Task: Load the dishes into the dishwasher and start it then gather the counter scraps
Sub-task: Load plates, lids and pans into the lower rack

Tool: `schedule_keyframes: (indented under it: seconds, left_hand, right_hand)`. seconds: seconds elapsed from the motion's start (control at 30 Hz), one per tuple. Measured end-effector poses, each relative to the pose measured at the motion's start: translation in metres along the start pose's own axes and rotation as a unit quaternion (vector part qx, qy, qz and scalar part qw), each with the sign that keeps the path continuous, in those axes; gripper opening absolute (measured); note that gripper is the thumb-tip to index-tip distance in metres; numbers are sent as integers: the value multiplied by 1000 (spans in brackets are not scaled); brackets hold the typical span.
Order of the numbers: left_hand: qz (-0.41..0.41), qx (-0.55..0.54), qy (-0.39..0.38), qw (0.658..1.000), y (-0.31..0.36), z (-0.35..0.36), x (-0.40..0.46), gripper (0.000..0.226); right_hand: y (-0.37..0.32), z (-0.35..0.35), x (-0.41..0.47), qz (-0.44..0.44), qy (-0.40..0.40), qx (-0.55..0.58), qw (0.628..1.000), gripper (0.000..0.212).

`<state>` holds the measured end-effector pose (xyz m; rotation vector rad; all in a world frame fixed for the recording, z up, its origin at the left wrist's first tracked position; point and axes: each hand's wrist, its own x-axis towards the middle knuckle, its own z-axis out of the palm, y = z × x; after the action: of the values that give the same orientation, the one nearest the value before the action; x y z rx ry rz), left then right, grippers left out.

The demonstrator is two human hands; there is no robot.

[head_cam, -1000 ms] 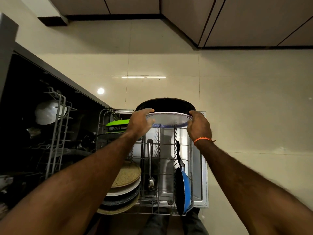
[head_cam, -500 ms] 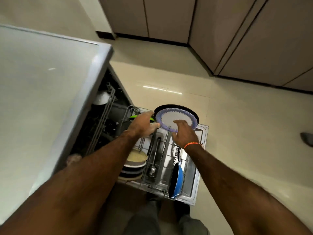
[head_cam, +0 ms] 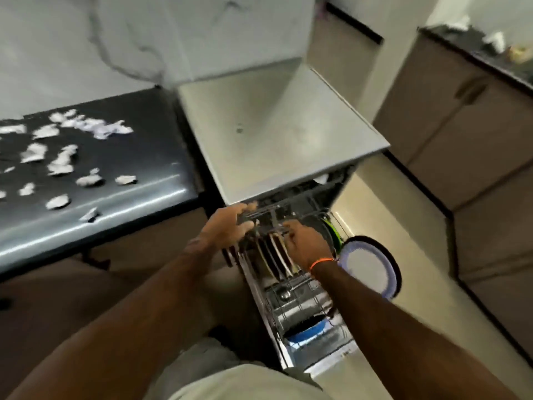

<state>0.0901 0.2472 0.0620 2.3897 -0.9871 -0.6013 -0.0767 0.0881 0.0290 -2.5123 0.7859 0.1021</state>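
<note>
Loading looked finished: both hands, left and right, curled on the rack front; next, push it into the dishwasher.

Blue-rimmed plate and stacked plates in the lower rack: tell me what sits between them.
In the head view, the right hand and its wrist lie between the blue-rimmed plate and the stacked plates.

2 hands, 1 blue-rimmed plate, 1 green plate, 1 blue pan, many scraps.

1 head-worn view looks steeply down, close over the open dishwasher and counter.
</note>
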Motion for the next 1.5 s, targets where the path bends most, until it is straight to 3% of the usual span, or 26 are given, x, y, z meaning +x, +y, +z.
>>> schedule_keyframes:
  seconds: [0.23, 0.4, 0.57, 0.73, 0.93, 1.17, 1.5]
  left_hand:
    - [-142, -6, 108, 984, -138, -103, -120, 61]
    - [-204, -21, 165, 965, -235, -177, -209, 35]
    - [-280, -47, 239, 929, -334, -240, -278, 61]
    - [-335, -45, 269, 902, -399, -288, -325, 62]
    - [-366, -39, 290, 884, -462, -329, -348, 58]
    - [-427, -53, 325, 842, -519, -381, -351, 70]
    - [-466, -105, 371, 796, -595, -449, -323, 59]
  right_hand:
    - [-183, 40, 29, -207, -57, -59, 975, 41]
    - [-325, 97, 36, -302, -52, -62, 950, 38]
    - [-456, 148, 42, -376, -62, -99, 919, 47]
    - [-554, 179, 47, -402, -98, -120, 902, 62]
    - [-649, 210, 71, -451, -122, -155, 870, 64]
    - [-757, 236, 123, -500, -148, -153, 840, 66]
    - [-889, 275, 191, -527, -179, -170, 813, 67]
